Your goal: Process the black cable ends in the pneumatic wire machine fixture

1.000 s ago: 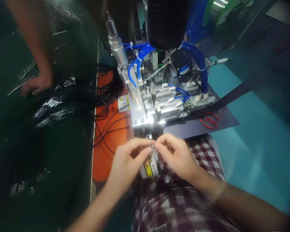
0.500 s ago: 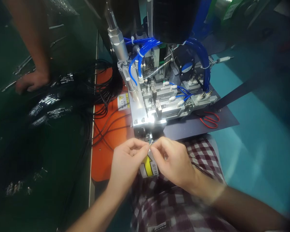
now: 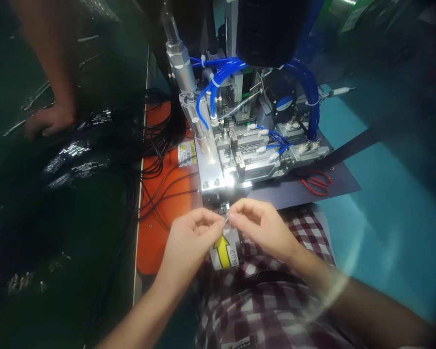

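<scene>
My left hand [image 3: 189, 242] and my right hand [image 3: 261, 225] meet fingertip to fingertip just in front of a small metal machine [image 3: 240, 155] with blue air hoses [image 3: 218, 77]. Both hands are closed in a pinch on a tiny metal piece [image 3: 225, 219] between them, too small to name. Right under the pinch is a label with a yellow arrow [image 3: 223, 249]. The hands hover at the machine's front slot, below its bright metal plate [image 3: 212, 169].
An orange mat [image 3: 160, 213] with black cables [image 3: 156, 145] lies left of the machine. Red-handled scissors [image 3: 316, 182] rest on a dark sheet at the right. Another person's hand [image 3: 47, 121] presses on bundled black wires on the dark green belt at the far left.
My two hands have drawn closer together and shifted slightly up toward the machine's front. The other person's hand stayed on the wires at the left.
</scene>
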`<state>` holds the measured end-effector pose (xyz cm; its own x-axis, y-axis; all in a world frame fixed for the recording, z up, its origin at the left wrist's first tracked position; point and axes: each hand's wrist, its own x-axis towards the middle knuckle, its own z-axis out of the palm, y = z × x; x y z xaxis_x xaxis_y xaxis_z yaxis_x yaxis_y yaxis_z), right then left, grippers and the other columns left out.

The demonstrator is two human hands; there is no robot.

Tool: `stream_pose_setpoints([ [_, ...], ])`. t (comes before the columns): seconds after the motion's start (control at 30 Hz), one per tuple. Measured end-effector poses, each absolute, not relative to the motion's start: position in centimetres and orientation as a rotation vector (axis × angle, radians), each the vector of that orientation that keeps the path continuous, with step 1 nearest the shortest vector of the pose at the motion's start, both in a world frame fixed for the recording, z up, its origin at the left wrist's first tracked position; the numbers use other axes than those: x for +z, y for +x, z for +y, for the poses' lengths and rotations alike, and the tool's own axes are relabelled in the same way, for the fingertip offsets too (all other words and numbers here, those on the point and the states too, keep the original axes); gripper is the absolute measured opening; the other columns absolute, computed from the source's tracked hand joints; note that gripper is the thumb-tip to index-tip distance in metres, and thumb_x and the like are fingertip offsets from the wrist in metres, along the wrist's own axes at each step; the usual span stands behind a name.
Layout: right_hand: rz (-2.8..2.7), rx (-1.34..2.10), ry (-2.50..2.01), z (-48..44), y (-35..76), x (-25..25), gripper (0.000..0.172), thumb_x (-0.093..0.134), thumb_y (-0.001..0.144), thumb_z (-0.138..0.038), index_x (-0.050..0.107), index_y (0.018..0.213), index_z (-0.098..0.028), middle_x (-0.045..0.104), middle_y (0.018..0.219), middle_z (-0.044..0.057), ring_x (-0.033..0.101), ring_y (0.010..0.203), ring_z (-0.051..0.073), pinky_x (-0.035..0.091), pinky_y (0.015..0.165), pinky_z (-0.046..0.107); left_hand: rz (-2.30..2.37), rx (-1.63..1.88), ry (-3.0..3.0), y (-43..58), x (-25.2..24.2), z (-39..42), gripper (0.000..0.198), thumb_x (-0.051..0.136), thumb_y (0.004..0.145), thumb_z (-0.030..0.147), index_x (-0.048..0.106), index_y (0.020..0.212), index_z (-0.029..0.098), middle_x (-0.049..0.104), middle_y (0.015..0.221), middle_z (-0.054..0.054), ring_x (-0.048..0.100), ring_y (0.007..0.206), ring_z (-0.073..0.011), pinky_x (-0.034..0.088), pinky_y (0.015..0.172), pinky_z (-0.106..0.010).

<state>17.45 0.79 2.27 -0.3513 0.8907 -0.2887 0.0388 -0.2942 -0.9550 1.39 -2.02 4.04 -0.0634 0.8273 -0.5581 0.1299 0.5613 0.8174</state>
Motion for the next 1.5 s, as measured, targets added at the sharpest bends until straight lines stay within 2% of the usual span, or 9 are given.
stream_pose_setpoints([
  [0.1,-1.257,1.732,-1.232,0.89,17.29,2.27,0.012,0.064,0.078,-0.026,0.061,0.073,-0.015,0.056,0.067,-0.001,0.044,0.055,0.009,0.033,0.047,0.021,1.543,0.716,0.85,1.41,3.97,-2.04,0.023,0.07,0.075,0.039,0.064,0.073,0.016,0.044,0.048,0.007,0.038,0.041,-0.0041,0.031,0.04,-0.015],
  [0.27,-1.123,1.871,-1.16,0.83,17.31,2.03,0.014,0.064,0.079,-0.027,0.059,0.073,-0.015,0.051,0.06,-0.005,0.036,0.046,0.005,0.03,0.044,0.02,1.553,0.695,0.803,1.46,4.2,-1.85,0.026,0.07,0.074,0.042,0.064,0.075,0.016,0.042,0.045,0.007,0.035,0.038,-0.0049,0.029,0.036,-0.016],
  [0.37,-1.121,1.836,-1.141,0.44,17.19,1.65,0.014,0.064,0.08,-0.027,0.058,0.075,-0.016,0.049,0.058,-0.006,0.038,0.048,0.006,0.032,0.045,0.02,1.553,0.702,0.775,1.52,4.43,-1.73,0.025,0.069,0.075,0.04,0.064,0.075,0.016,0.039,0.044,0.008,0.032,0.037,-0.0042,0.028,0.036,-0.015],
  [0.57,-1.173,1.755,-1.185,0.03,16.82,1.61,0.013,0.061,0.081,-0.028,0.056,0.079,-0.017,0.045,0.055,-0.007,0.038,0.046,0.006,0.03,0.043,0.019,1.527,0.723,0.769,1.56,4.37,-1.75,0.02,0.069,0.076,0.037,0.063,0.075,0.018,0.033,0.044,0.01,0.032,0.04,-0.0038,0.034,0.041,-0.015],
  [0.8,-1.103,1.858,-1.202,0.21,16.8,2.07,0.011,0.059,0.081,-0.025,0.054,0.074,-0.017,0.044,0.054,-0.007,0.037,0.045,0.006,0.029,0.042,0.02,1.538,0.714,0.762,1.34,3.89,-1.89,0.023,0.067,0.077,0.041,0.063,0.079,0.019,0.04,0.047,0.008,0.031,0.039,-0.0044,0.027,0.038,-0.015],
  [1.07,-1.275,1.706,-1.118,0.62,17.39,1.53,0.014,0.058,0.084,-0.027,0.06,0.093,-0.017,0.051,0.07,-0.003,0.037,0.047,0.006,0.029,0.043,0.021,1.534,0.681,0.831,1.32,4.12,-2.02,0.024,0.067,0.077,0.042,0.062,0.076,0.018,0.04,0.049,0.008,0.034,0.043,-0.0047,0.029,0.041,-0.016],
  [1.27,-1.26,1.73,-1.154,0.9,17.08,1.64,0.01,0.061,0.081,-0.026,0.057,0.079,-0.017,0.051,0.064,-0.004,0.038,0.048,0.007,0.029,0.044,0.021,1.516,0.693,0.85,1.54,4.51,-1.81,0.024,0.069,0.075,0.039,0.062,0.073,0.016,0.04,0.046,0.008,0.034,0.04,-0.005,0.03,0.039,-0.016],
  [1.4,-1.259,1.754,-1.184,0.46,17.0,1.69,0.011,0.057,0.084,-0.026,0.053,0.077,-0.018,0.045,0.057,-0.006,0.037,0.046,0.007,0.03,0.044,0.022,1.531,0.729,0.841,1.67,4.46,-1.89,0.02,0.067,0.076,0.036,0.063,0.075,0.017,0.043,0.047,0.007,0.033,0.039,-0.0042,0.031,0.039,-0.015],
  [1.5,-1.372,1.579,-1.164,0.0,16.92,1.45,0.01,0.054,0.086,-0.025,0.052,0.079,-0.019,0.046,0.06,-0.005,0.041,0.052,0.009,0.035,0.049,0.022,1.542,0.757,0.867,1.81,4.36,-2.04,0.019,0.067,0.076,0.035,0.064,0.076,0.017,0.048,0.051,0.006,0.038,0.041,-0.0047,0.032,0.04,-0.015],
])
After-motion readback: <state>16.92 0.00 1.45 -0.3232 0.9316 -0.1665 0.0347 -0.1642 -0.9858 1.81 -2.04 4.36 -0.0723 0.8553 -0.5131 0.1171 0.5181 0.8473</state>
